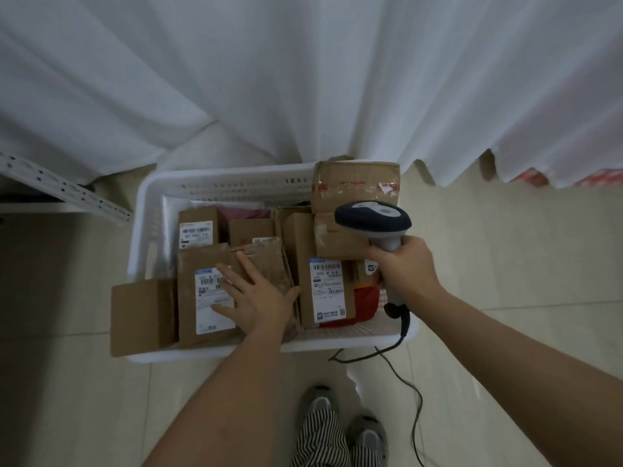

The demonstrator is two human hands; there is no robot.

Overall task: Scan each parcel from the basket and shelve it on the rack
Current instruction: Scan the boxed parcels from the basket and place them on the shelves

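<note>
The left hand (256, 294) lies flat with its fingers (232, 278) spread wide and straight, resting on the white shipping label (212, 298) of a flat brown cardboard parcel (199, 291) near the front left of the basket. The thumb reaches toward a creased brown cardboard parcel (269, 264) just beside it. The label carries a barcode and lines of small print, too blurred to read.

The right hand (404, 267) has its fingers curled round the grey grip of a grey and dark blue handheld barcode scanner (374, 220), whose head hangs over the right side of the basket. A black cable (401, 362) runs from the bottom of the grip down onto the floor.

The white perforated plastic basket (215, 187) stands on the pale tiled floor (505, 264) and is full of brown cardboard parcels. An upright brown parcel with a white label (328, 291) stands just left of the scanner grip; its label has barcodes, a QR code and a blue logo, the writing unreadable. A small brown box with a barcode label (197, 227) sits toward the back left. A taped brown box (354, 187) rests on the back right rim, with red print on its tape that cannot be made out. A plain brown box (141, 315) leans over the front left corner. A red soft package (364, 305) lies at the front right.

A white curtain (303, 79) hangs behind the basket. A white perforated metal rack post (64, 188) shows at the left edge. Striped trouser legs (323, 439) and grey shoes (367, 433) stand at the bottom.
</note>
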